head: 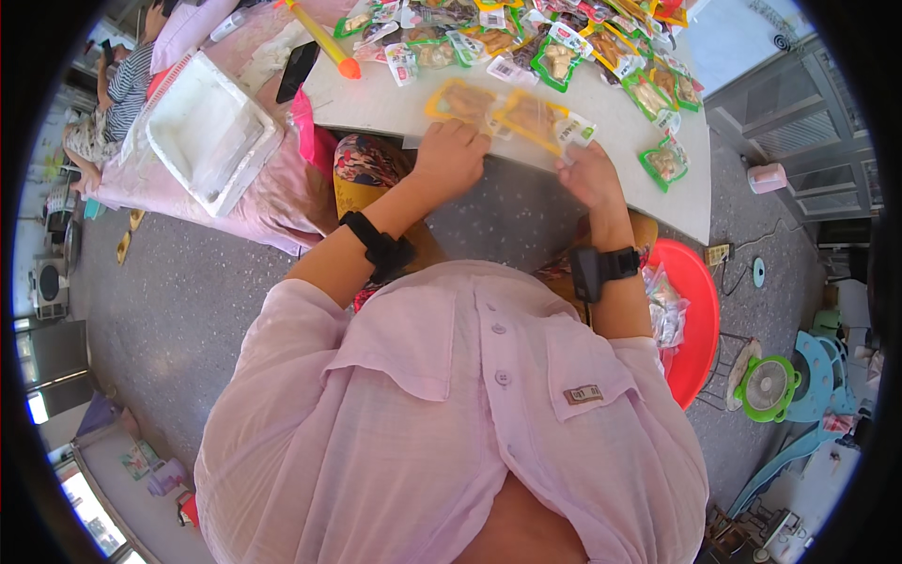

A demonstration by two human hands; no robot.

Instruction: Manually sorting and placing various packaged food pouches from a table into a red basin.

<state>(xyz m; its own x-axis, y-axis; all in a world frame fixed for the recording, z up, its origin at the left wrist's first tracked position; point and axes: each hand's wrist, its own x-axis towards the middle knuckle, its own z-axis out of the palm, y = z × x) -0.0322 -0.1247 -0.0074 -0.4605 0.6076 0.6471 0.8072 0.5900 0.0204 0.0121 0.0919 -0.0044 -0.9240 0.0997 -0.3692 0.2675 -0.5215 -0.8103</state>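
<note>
At the near edge of the white table (pixel 676 183), both my hands are on yellow-edged clear plastic food packets, blurred by motion. My left hand (pixel 453 156) has its curled fingers at the lower edge of the left packet (pixel 461 102); whether it grips it I cannot tell. The right packet (pixel 533 120) is pinched at its lower right corner by my right hand (pixel 592 175). The two packets lie side by side, their near ends close together. Past them, a heap of sealed food packets (pixel 493 35) with green, yellow and clear edges covers the far side. A green-edged packet (pixel 664 162) lies apart at the right.
Left of the table, a white foam box (pixel 204 134) rests on pink cloth, near a black phone (pixel 297 72) and a yellow tube (pixel 320 35). A red basin (pixel 694 324) with packets stands low right. A seated person (pixel 123 92) is at far left.
</note>
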